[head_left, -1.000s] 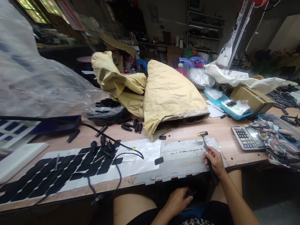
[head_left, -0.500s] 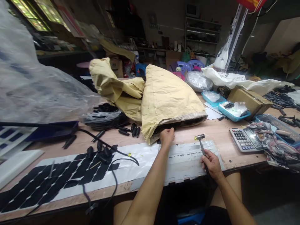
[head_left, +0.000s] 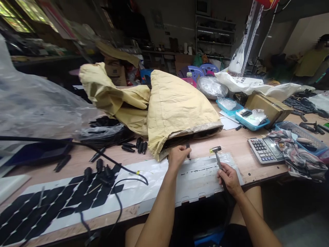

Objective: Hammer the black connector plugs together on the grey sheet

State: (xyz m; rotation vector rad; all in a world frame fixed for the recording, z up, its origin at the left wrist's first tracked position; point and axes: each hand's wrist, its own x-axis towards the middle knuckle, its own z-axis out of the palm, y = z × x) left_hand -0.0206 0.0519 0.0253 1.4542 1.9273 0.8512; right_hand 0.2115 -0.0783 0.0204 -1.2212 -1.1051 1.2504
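My right hand is closed round the handle of a small hammer, whose head rests near the far edge of a grey metal plate at the table's front. My left hand reaches over that plate and pinches a small black piece just in front of the open mouth of a tan paper sack. A white sheet with dark solar cells lies to the left, with black cables across it.
Loose black connectors lie by the sack. A calculator, blue trays, a cardboard box and a patterned cloth crowd the right. Clear plastic bags fill the left. A person in yellow-green stands far right.
My left hand rose from my lap, reached over the plate to the sack's mouth, and now pinches a small black piece. The view has swung a little to the right.
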